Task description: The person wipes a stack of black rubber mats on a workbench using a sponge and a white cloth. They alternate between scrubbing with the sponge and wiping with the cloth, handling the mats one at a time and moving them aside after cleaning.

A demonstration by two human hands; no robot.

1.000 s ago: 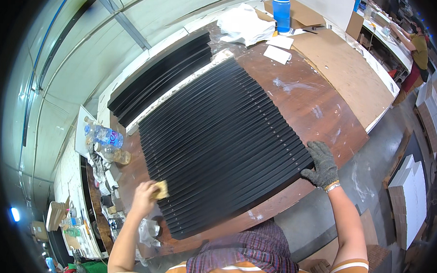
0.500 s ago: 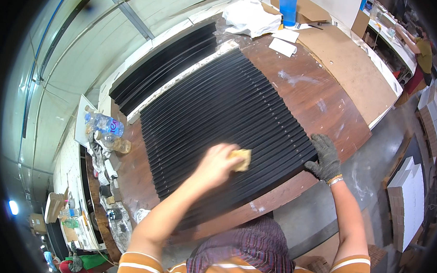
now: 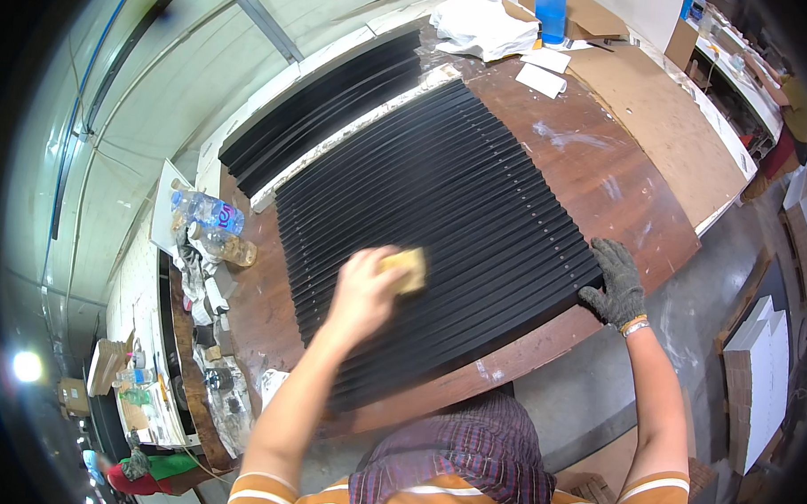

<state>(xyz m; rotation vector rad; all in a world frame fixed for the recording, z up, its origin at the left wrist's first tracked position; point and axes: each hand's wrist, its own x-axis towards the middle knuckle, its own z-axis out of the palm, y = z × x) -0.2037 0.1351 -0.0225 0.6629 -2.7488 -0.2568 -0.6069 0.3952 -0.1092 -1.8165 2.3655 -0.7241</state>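
Bare fingers of my left hand (image 3: 367,286) are closed round a yellow sponge (image 3: 410,270), slightly smeared by motion. It is at the middle of a wide row of black slats (image 3: 458,227) lying side by side on a brown tabletop (image 3: 602,161). Small light dots run in lines across the slats near both ends. My right hand (image 3: 617,284), in a dark grey glove, rests against the slats' near right corner, thumb apart from its stretched fingers. Whether the sponge presses on the slats is hard to tell.
More black slats (image 3: 328,107) lie behind a pale strip. Plastic bottles (image 3: 211,211) and rags stand at the left edge. A white cloth bag (image 3: 483,24), a blue bottle (image 3: 550,15) and cardboard (image 3: 648,118) are at the back. A co-worker (image 3: 789,114) stands far right.
My left hand has moved left with the sponge and slightly up over the slats. My right hand stays at the same corner. The whole view has shifted a little.
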